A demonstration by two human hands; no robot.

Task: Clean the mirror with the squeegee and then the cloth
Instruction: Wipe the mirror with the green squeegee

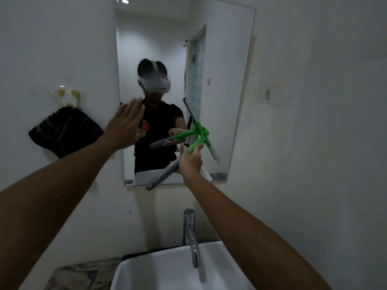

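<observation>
The right hand (189, 162) wraps its fingers (195, 150) around the squeegee (195, 143) where grey handle meets green neck, probably for leverage while the blade is pressed slantwise on the mirror (226, 80). The blade lies just beyond the fingertips; the grey grip trails below the palm. The left hand (125, 122) is flat, fingers spread and holding nothing, seemingly bracing at the mirror's left edge. A dark cloth (65, 130) hangs on the wall, well left of that hand.

A chrome faucet (191, 237) is seen over a white sink (146, 271); a dark striped towel (65, 130) is hung on the wall.
</observation>
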